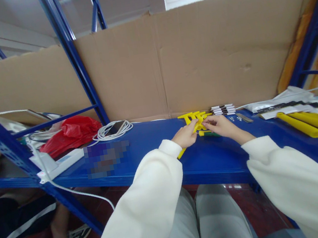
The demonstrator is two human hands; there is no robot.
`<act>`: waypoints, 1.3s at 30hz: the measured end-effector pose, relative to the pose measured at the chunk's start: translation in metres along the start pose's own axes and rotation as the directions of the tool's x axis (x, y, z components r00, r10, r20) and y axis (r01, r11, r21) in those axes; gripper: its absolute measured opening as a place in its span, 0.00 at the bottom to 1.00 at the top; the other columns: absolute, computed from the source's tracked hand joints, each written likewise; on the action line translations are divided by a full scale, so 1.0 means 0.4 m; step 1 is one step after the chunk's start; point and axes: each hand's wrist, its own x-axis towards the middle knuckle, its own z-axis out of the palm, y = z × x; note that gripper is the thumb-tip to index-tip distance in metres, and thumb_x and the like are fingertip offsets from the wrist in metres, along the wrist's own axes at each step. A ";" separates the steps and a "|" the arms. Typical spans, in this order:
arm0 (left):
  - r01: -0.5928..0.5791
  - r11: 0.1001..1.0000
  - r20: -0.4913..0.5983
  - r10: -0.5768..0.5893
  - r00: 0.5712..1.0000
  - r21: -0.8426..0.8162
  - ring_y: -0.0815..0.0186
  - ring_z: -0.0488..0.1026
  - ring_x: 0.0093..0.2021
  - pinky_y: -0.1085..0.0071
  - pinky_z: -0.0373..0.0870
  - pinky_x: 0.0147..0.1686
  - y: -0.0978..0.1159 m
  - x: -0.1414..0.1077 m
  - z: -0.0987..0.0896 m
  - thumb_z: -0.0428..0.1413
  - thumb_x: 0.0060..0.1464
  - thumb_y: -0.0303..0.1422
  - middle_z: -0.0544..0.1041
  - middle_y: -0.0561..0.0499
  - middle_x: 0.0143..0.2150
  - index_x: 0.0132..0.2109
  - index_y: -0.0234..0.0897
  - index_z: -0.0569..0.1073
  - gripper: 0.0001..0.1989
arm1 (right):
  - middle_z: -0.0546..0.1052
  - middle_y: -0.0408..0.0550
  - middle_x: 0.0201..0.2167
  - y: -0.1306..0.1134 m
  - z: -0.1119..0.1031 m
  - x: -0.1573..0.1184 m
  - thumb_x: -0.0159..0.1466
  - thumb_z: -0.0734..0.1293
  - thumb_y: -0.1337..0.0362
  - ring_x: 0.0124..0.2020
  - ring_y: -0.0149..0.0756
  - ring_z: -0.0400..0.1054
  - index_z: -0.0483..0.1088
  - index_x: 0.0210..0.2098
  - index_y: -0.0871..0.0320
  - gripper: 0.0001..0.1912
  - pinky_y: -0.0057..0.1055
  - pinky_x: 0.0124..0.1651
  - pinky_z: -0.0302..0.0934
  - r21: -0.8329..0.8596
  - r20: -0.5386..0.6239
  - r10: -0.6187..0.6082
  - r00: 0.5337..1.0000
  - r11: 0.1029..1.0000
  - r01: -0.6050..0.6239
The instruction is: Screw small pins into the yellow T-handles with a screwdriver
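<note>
My left hand [184,135] is closed around a yellow plastic piece [182,153], whose lower end sticks out beneath the palm. Close against its upper part, my right hand [219,126] has its fingers pinched together. What the right fingertips hold, if anything, is too small to make out. Below them lies a green and yellow handle [209,133], like a screwdriver's. Several similar yellow pieces [190,116] lie just behind my hands. To their right sits a stack of black and white pieces [223,110], with small silvery bits [231,118] in front and a flat metal strip [244,117].
Long yellow tubes [315,123] and white packets lie at the right. Leftward are a coiled white cable [112,131] over a phone, a red plastic bag [71,132] and a power strip [63,164]. Cardboard [212,53] backs the blue table [151,148]. Another person sits at far left.
</note>
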 end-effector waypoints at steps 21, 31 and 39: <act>0.018 1.000 -0.034 -0.018 0.999 -0.001 0.53 0.70 0.64 0.58 0.66 0.61 -0.006 0.001 0.000 0.50 0.60 0.25 0.70 0.39 0.66 0.68 0.37 0.57 0.29 | 0.77 0.46 0.22 0.051 -0.047 0.008 0.57 0.63 0.63 0.26 0.37 0.69 0.74 0.24 0.57 0.10 0.31 0.33 0.63 -0.158 0.014 0.145 0.989 0.977 -0.141; 0.022 0.999 -0.046 -0.024 0.999 -0.035 0.52 0.71 0.63 0.55 0.65 0.63 -0.017 0.005 0.008 0.50 0.60 0.26 0.72 0.39 0.64 0.69 0.37 0.57 0.31 | 0.81 0.58 0.36 0.131 -0.191 -0.033 0.58 0.65 0.65 0.42 0.49 0.76 0.80 0.34 0.60 0.11 0.36 0.42 0.66 -0.496 -0.271 0.660 0.701 0.528 -0.689; 0.039 0.999 -0.052 -0.041 0.998 -0.029 0.51 0.71 0.63 0.55 0.66 0.62 -0.018 0.007 0.012 0.50 0.60 0.27 0.72 0.37 0.64 0.69 0.34 0.57 0.30 | 0.77 0.73 0.46 0.134 -0.201 -0.060 0.66 0.64 0.53 0.51 0.60 0.73 0.78 0.46 0.67 0.24 0.48 0.48 0.68 -0.465 -0.340 0.789 0.512 0.332 -0.821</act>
